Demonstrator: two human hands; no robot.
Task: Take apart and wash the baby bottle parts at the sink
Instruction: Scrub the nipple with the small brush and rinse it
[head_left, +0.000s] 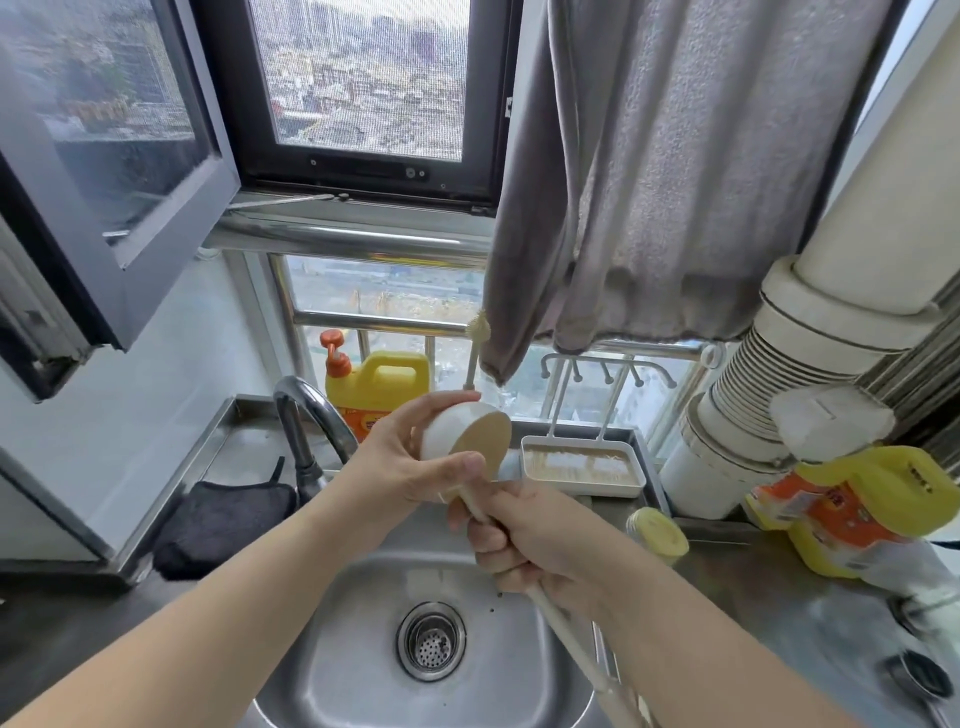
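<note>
Above the steel sink (332, 654), my left hand (395, 467) grips a white dome-shaped bottle cap (449, 423), thumb in front and fingers over its top. A beige brush head (480, 441) fills the cap's open mouth, which faces me and the right. My right hand (530, 540) is curled round the brush's long white handle (571, 629), which runs down to the lower right. No other bottle part shows in either hand.
The faucet (306, 410) arches at left over a black cloth (223, 519). Behind stand a yellow detergent jug (379, 382), a small upright brush (477, 348) and a drying rack tray (582, 486). A yellow-lidded item (657, 532) and a yellow-orange bottle (852, 514) sit on the right counter.
</note>
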